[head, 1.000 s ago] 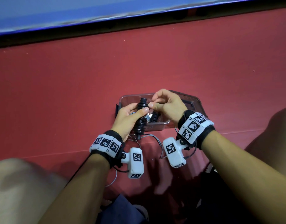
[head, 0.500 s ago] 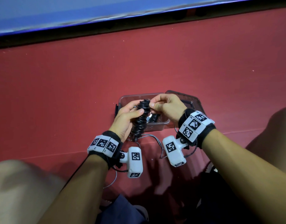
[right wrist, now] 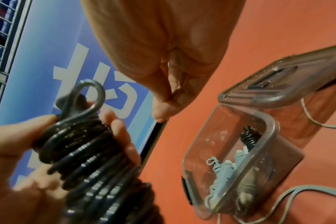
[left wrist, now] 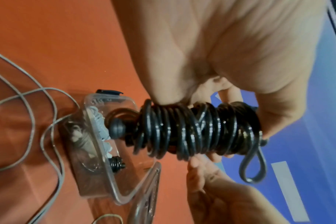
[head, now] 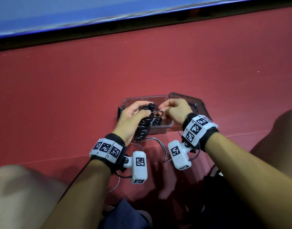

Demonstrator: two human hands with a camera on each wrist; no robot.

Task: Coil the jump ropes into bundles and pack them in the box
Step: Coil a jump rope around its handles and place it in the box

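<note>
The left hand [head: 131,119] grips one black coiled rope [left wrist: 197,130]; the right hand [head: 176,111] curls empty; two bundles lie in the box [right wrist: 269,133].

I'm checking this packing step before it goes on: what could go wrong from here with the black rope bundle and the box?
1. The end loop sticks out loose from the black jump rope bundle; if the left hand eases its grip, the coils may unwind.
2. The clear box already holds a grey bundle and a black one, so fit may be tight.
3. Loose grey cord beside the box might snag.
</note>
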